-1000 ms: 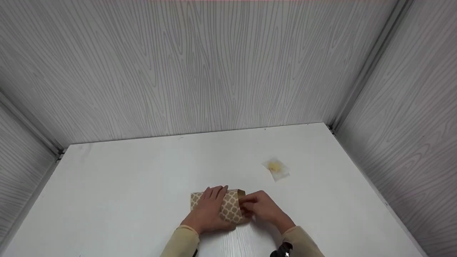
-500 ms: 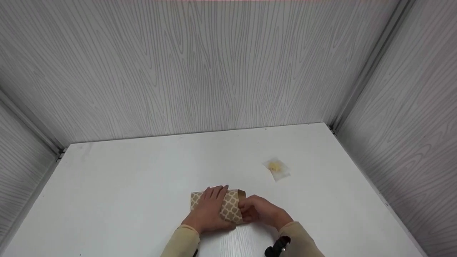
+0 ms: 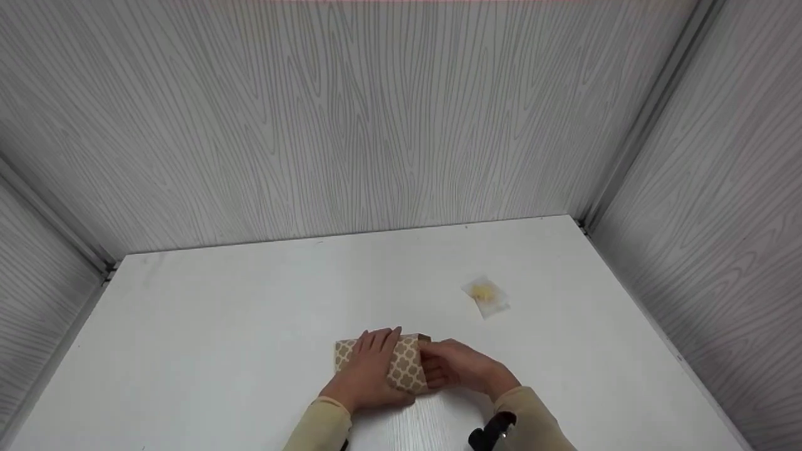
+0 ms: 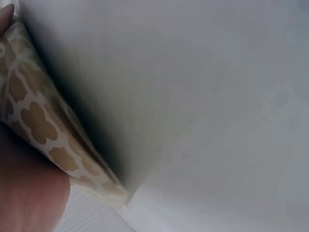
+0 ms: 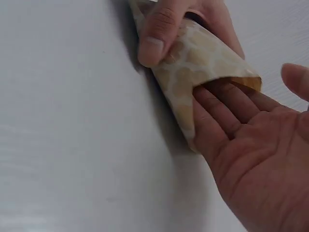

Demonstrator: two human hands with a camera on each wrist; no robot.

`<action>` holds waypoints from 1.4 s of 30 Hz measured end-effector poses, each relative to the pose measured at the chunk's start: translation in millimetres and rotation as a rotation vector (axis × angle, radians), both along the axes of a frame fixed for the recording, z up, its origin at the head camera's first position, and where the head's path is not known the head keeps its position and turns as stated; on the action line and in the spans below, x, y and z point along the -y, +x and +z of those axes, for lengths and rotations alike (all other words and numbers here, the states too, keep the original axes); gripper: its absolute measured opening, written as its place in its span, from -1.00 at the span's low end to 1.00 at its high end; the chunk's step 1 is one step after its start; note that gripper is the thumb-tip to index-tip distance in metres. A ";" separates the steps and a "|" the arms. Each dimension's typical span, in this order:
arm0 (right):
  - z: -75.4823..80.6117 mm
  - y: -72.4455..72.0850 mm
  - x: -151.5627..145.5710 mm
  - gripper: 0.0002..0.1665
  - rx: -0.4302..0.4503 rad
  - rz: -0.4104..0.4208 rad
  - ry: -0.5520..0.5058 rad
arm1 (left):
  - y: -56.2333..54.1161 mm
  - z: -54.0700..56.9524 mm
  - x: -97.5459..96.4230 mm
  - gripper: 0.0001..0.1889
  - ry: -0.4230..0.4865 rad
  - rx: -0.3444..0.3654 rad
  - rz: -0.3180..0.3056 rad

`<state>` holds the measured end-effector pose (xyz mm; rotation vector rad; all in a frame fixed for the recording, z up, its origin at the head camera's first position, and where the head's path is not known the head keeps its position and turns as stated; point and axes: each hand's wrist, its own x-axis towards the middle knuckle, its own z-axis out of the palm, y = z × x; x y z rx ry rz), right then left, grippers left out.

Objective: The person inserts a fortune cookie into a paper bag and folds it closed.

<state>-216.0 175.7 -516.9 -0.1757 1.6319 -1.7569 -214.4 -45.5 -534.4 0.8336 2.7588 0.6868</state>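
A small paper bag (image 3: pixel 406 366), tan with a white lattice pattern, lies on its side on the white table, mouth facing right. My left hand (image 3: pixel 366 376) grips its body from above, fingers across the top and thumb along the near side. At the mouth is my right hand (image 3: pixel 463 363). The right wrist view shows this hand (image 5: pixel 265 164) palm up, its fairly straight fingers inside the bag (image 5: pixel 207 53) and its thumb apart outside. The fingertips are hidden in there. In the left wrist view, the bag's closed end (image 4: pixel 41 123) juts from under the left hand.
A clear flat packet (image 3: pixel 485 297) with something yellow inside lies on the table (image 3: pixel 250 313), beyond and to the right of the bag. Wood-grain panels (image 3: pixel 344 125) enclose the table at the back and both sides.
My right hand has gone from bent, bunched fingers at the bag's mouth to a flatter, palm-up hand with fingers inside. The left hand and the packet stay put.
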 end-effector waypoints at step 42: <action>-9.5 -2.7 4.8 0.03 0.015 -0.039 -0.095 | 0.5 0.8 -1.1 0.25 -0.006 0.008 0.023</action>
